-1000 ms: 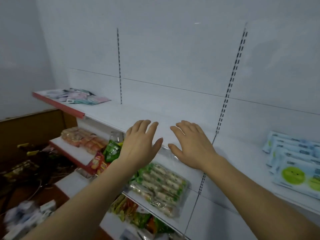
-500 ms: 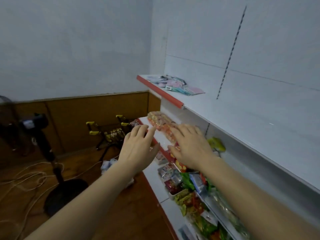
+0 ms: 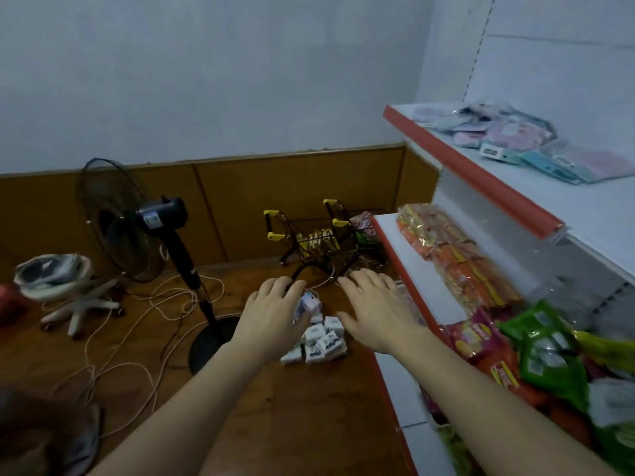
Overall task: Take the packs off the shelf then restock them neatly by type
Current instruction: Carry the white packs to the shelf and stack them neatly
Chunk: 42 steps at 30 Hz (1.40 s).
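**Hands over the floor pile, between clearing and restocking**

Both hands reach forward at the centre of the frame, palms down and holding nothing; the left hand (image 3: 275, 316) has its fingers loosely spread above the heap of small white boxed packs (image 3: 318, 340) lying on the brown wooden floor (image 3: 309, 407), and the right hand (image 3: 374, 312) is flat with straight fingers just right of that heap; whether either hand touches a pack cannot be told. The white shelf unit with red edge strips (image 3: 474, 173) fills the right side of the frame; its top board, at upper right, carries a loose scatter of flat pastel-coloured packs (image 3: 508, 142); the board below holds clear-wrapped orange snack packs (image 3: 457, 255), and lower right is a jumble of red and green foil bags (image 3: 536, 352).

Judging by this, the step in hand is the turn from emptying to refilling: some packs lie on the floor, while others sit unsorted on the boards; the next move probably calls for closing the fingers round a few white boxes and carrying them up to a bare stretch of board, keeping one kind together.

At left stand a black pedestal fan (image 3: 137, 221) and a white swivel stool (image 3: 68, 286); pale cables (image 3: 137, 338) trail across the floor; two small black wire trolleys with yellow handles (image 3: 309, 238) sit beyond the hands.
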Tool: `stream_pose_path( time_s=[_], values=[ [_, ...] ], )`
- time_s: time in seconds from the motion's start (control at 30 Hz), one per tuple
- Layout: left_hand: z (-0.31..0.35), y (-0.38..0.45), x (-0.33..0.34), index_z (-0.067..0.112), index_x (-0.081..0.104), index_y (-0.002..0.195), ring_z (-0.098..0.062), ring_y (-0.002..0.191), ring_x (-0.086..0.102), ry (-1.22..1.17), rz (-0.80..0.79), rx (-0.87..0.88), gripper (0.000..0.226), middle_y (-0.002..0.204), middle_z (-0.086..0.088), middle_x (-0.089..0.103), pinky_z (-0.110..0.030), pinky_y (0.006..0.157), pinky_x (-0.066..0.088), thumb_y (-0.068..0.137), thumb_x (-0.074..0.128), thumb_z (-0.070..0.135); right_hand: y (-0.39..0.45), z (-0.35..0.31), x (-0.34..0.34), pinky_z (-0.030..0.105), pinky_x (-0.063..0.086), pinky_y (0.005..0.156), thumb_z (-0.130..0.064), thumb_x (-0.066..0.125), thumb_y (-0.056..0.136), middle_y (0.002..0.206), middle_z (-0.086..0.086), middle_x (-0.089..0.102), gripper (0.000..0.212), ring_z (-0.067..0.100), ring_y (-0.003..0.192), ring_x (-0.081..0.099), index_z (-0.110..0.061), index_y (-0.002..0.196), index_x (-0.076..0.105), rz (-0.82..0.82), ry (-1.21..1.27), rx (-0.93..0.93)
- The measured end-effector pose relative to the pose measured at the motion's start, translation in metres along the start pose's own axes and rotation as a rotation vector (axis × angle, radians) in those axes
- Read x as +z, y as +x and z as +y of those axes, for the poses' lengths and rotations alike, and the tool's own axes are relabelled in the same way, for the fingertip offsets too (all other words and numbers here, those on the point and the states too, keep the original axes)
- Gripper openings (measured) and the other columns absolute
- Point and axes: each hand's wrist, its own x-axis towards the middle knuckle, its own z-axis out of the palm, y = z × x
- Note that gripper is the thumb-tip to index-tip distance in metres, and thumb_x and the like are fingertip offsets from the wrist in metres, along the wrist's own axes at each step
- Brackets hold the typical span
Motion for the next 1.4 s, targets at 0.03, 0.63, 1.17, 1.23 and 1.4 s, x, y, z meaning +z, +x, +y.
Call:
stream_pose_path(
  time_s=[0.03, 0.63, 1.17, 1.23, 1.4],
  values=[
    [-0.007, 0.009, 0.008, 0.027, 0.031, 0.152, -0.023, 0.144, 0.028, -0.004, -0.025, -0.007, 0.059, 0.154, 0.002, 0.035, -0.041, 0.112, 0.036, 0.1, 0.043, 0.054, 0.015, 0.005, 0.009, 0.047, 0.018, 0.121, -0.049, 0.038, 0.101, 0.157, 0.005, 0.031, 0.062, 0.026, 0.148, 0.021, -0.021, 0.155, 0.025, -0.026, 0.001, 0.002],
    [-0.207, 0.258, 0.213, 0.025, 0.027, 0.151, -0.026, 0.14, 0.03, -0.117, -0.329, -0.166, 0.06, 0.152, -0.002, 0.035, -0.043, 0.107, 0.037, 0.1, 0.043, 0.052, 0.316, 0.039, 0.215, 0.049, 0.021, 0.12, -0.047, 0.047, 0.098, 0.154, 0.006, 0.035, 0.066, 0.028, 0.146, 0.025, -0.023, 0.155, 0.025, -0.39, 0.002, 0.014],
    [-0.296, 0.343, 0.601, 0.023, 0.02, 0.15, -0.028, 0.133, 0.03, -0.123, -0.575, -0.344, 0.071, 0.144, -0.003, 0.034, -0.044, 0.097, 0.042, 0.095, 0.05, 0.056, 0.436, 0.096, 0.612, 0.051, 0.013, 0.122, -0.052, 0.044, 0.096, 0.164, 0.007, 0.016, 0.073, 0.029, 0.152, 0.01, -0.024, 0.157, 0.016, -0.659, 0.013, -0.028],
    [-0.301, 0.344, 0.651, 0.023, 0.017, 0.151, -0.028, 0.134, 0.029, -0.121, -0.595, -0.356, 0.074, 0.146, -0.003, 0.032, -0.044, 0.099, 0.042, 0.094, 0.05, 0.057, 0.439, 0.101, 0.661, 0.052, 0.013, 0.122, -0.053, 0.045, 0.095, 0.165, 0.008, 0.013, 0.076, 0.029, 0.153, 0.008, -0.024, 0.158, 0.014, -0.684, 0.002, -0.037],
    [-0.301, 0.339, 0.756, 0.024, 0.009, 0.154, -0.03, 0.14, 0.023, -0.126, -0.613, -0.343, 0.085, 0.151, -0.006, 0.023, -0.045, 0.102, 0.042, 0.091, 0.055, 0.06, 0.441, 0.11, 0.769, 0.054, 0.009, 0.123, -0.054, 0.05, 0.093, 0.166, 0.007, 0.009, 0.083, 0.031, 0.153, 0.004, -0.024, 0.159, 0.008, -0.722, -0.006, -0.038]
  ],
)
